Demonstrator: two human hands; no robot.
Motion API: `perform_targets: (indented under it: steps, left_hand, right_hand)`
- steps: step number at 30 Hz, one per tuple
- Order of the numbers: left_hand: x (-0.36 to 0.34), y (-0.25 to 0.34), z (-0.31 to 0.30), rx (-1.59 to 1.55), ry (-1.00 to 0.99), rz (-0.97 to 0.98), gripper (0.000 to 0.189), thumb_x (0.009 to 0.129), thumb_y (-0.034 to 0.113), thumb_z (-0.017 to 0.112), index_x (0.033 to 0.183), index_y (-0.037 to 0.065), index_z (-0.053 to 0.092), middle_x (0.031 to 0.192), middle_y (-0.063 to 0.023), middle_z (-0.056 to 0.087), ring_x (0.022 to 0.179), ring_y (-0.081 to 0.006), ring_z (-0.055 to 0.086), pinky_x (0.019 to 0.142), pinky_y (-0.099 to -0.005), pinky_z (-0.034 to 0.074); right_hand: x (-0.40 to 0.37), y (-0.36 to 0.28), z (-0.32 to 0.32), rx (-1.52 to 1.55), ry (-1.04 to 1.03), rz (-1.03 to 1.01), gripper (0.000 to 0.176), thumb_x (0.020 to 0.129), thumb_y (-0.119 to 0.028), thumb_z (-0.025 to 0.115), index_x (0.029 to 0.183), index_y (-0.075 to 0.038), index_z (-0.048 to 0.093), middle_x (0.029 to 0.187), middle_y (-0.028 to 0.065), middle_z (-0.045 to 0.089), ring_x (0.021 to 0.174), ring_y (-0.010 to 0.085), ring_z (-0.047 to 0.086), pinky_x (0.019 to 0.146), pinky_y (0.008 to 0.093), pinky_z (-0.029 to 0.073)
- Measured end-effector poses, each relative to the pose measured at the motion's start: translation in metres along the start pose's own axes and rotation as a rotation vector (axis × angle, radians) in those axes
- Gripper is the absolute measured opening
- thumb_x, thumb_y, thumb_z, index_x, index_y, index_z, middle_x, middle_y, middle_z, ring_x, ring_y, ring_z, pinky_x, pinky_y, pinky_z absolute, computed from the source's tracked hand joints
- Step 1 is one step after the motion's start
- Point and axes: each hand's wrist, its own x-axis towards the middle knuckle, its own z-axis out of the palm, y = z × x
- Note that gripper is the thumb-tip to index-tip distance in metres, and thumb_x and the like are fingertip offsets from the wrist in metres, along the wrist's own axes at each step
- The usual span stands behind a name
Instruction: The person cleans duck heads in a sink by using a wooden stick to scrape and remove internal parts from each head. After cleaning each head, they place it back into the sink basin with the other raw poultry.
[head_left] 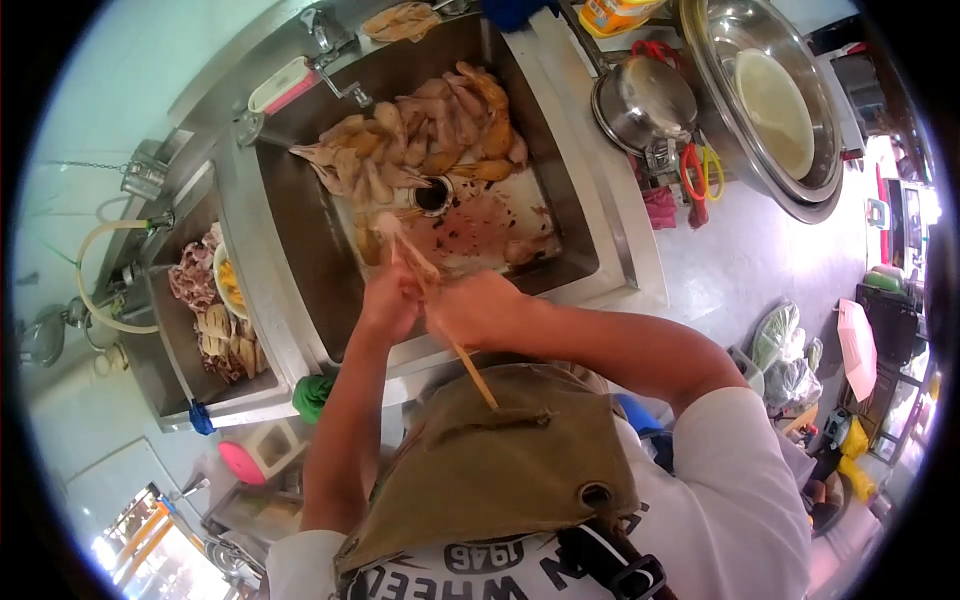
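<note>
Both of my hands are closed together over the near edge of the large steel sink (320, 290). My left hand (393, 300) grips a pale, plucked piece of poultry (413, 252), which points away from me over the basin. Against it on the right is my right hand (475, 312), with its fingers wrapped round; a thin yellowish stick (475, 377) sticks out below it towards my apron (520, 440). Many poultry pieces (430, 125) lie heaped at the far side of the basin, around and beyond the drain (432, 195). Reddish water and dark bits cover the basin floor.
A smaller sink at the left holds meat (195, 275) and a bowl (228, 280). A faucet (340, 80) stands at the far left rim of the large sink. To the right are a metal pot (648, 103) and large nested basins (820, 150).
</note>
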Motion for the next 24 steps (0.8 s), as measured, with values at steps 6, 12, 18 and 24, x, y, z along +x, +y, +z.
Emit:
perform_targets:
  steps: [6, 12, 18, 24]
  left_hand:
    - [-0.001, 0.003, 0.002, 0.044, 0.037, -0.032, 0.01, 0.079, 0.007, 0.052, 0.09, 0.008, 0.052, 0.071, -0.0002, 0.046, 0.062, -0.0122, 0.047, 0.058, -0.0308, 0.044]
    - [0.004, -0.008, -0.007, 0.511, 0.003, 0.356, 0.016, 0.082, 0.007, 0.052, 0.098, 0.007, 0.051, 0.072, -0.0023, 0.047, 0.062, -0.014, 0.05, 0.054, -0.0293, 0.044]
    - [-0.001, 0.004, -0.019, 0.718, -0.066, 0.114, 0.023, 0.085, 0.006, 0.05, 0.107, 0.007, 0.05, 0.082, -0.0048, 0.054, 0.064, -0.0157, 0.054, 0.057, -0.0301, 0.05]
    - [0.004, 0.005, -0.024, 0.283, -0.078, 0.064, 0.045, 0.083, 0.004, 0.049, 0.127, 0.012, 0.045, 0.094, -0.0058, 0.057, 0.071, -0.0194, 0.06, 0.065, -0.0378, 0.056]
  right_hand:
    - [0.019, 0.025, 0.037, 0.095, 0.192, -0.03, 0.02, 0.086, -0.017, 0.051, 0.073, -0.004, 0.057, 0.069, 0.014, 0.064, 0.058, 0.0313, 0.063, 0.051, 0.0437, 0.049]
    - [0.038, 0.032, 0.058, 1.074, 0.504, 0.205, 0.03, 0.093, -0.019, 0.042, 0.072, 0.0, 0.051, 0.058, 0.0081, 0.054, 0.044, 0.023, 0.051, 0.044, 0.0377, 0.042]
    - [0.025, 0.039, 0.024, 0.551, 0.458, 0.014, 0.025, 0.089, -0.019, 0.046, 0.075, 0.0, 0.054, 0.059, 0.0148, 0.054, 0.049, 0.0306, 0.053, 0.048, 0.0418, 0.043]
    - [0.001, 0.004, 0.009, 0.376, 0.161, 0.04, 0.013, 0.083, -0.013, 0.056, 0.076, -0.002, 0.057, 0.068, 0.0189, 0.06, 0.063, 0.0394, 0.06, 0.057, 0.0479, 0.047]
